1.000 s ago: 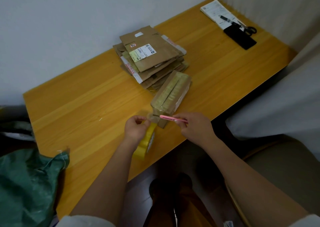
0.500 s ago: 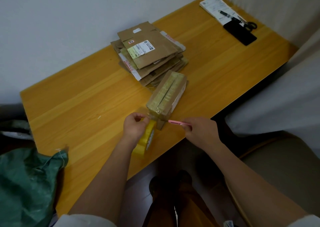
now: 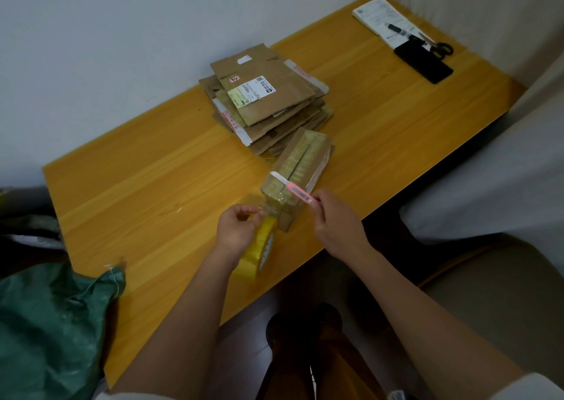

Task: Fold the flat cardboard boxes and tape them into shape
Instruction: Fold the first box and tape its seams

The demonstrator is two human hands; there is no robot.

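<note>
Box [image 3: 300, 167] taped shut, contents hidden

One folded, taped brown cardboard box [image 3: 300, 167]. One stack of flat brown cardboard boxes [image 3: 265, 97], count within unclear. One yellow roll of tape [image 3: 256, 253]. One pink utility knife [image 3: 293, 190]. One black rectangular phone [image 3: 422, 62]. One black pen [image 3: 399, 30]. One pair of black-handled scissors [image 3: 438, 47]. One printed white paper sheet [image 3: 377, 13]. One green woven sack [image 3: 52, 323]. Two bare hands: left hand [image 3: 236, 230], right hand [image 3: 337, 224].
</note>
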